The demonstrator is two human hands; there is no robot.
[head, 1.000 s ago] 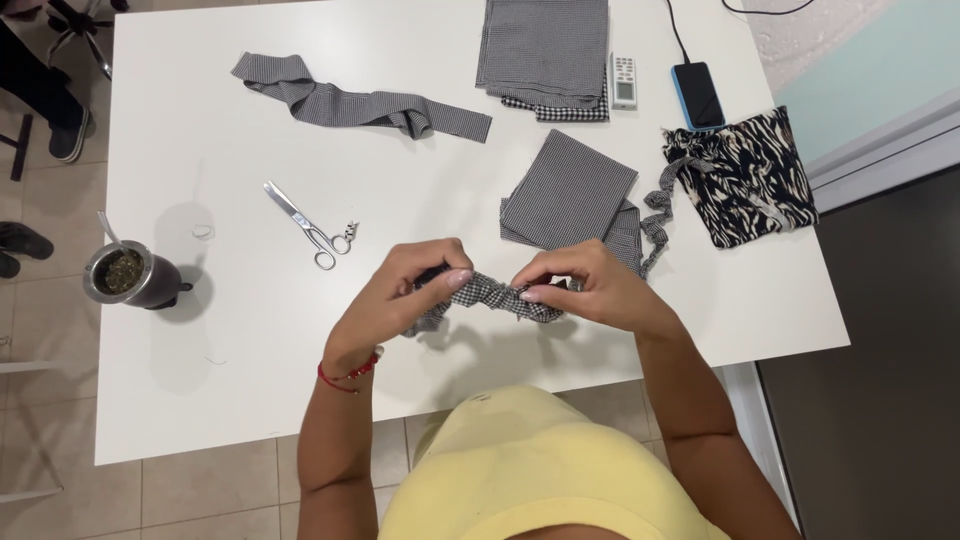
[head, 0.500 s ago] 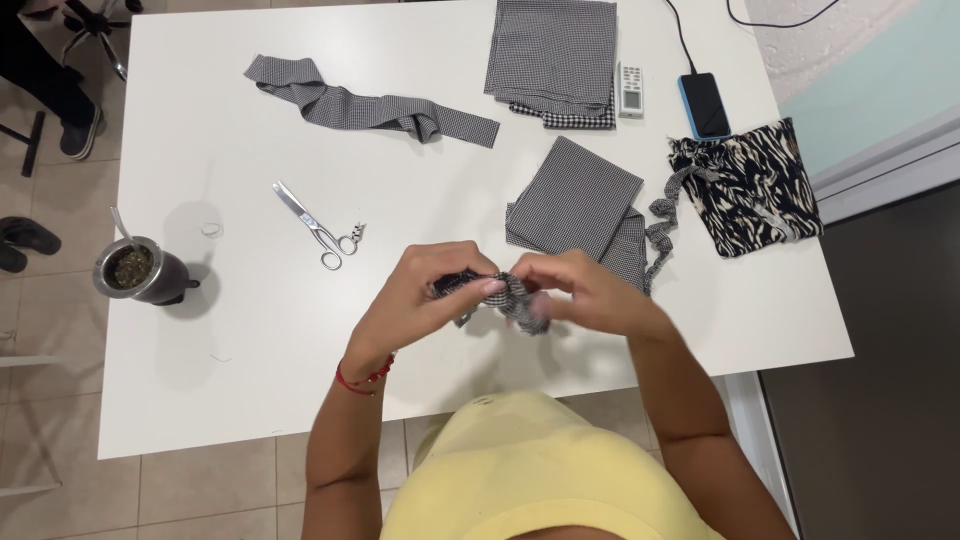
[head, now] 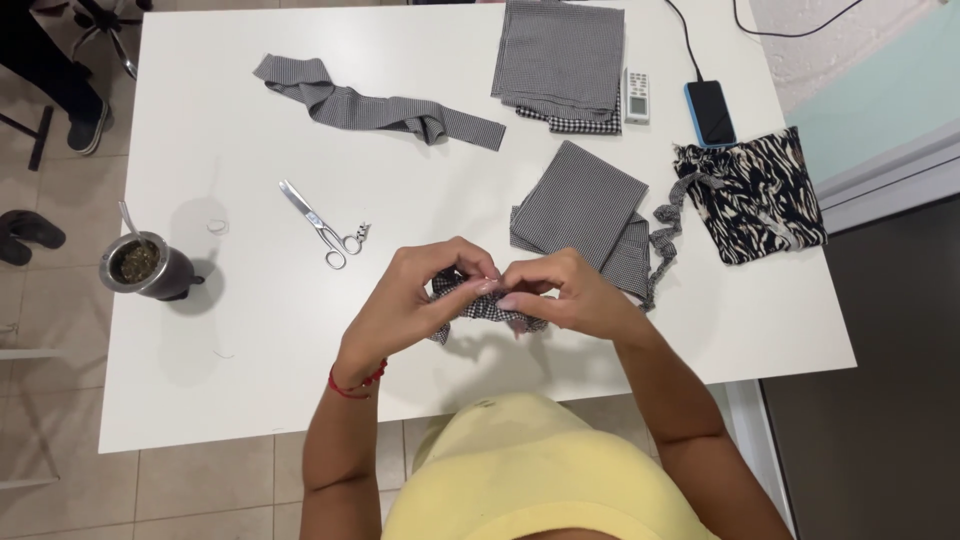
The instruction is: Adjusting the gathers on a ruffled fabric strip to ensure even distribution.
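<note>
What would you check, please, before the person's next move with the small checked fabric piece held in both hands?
1. Left hand grips the small checked fabric piece: ok.
2. Right hand pinches the same piece: ok.
3. Piece held above the white table, apart from other cloth: ok.
4. Scissors lie near the left hand, blades shut: ok.
5. Metal cup stands upright, away from the fabric: ok.
6. Needle or thread in the fingers: cannot tell.

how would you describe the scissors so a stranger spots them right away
On the white table, look left of centre, up and left of the left hand. The scissors lie flat and closed there, the only shiny metal thing among checked cloth pieces.
</note>
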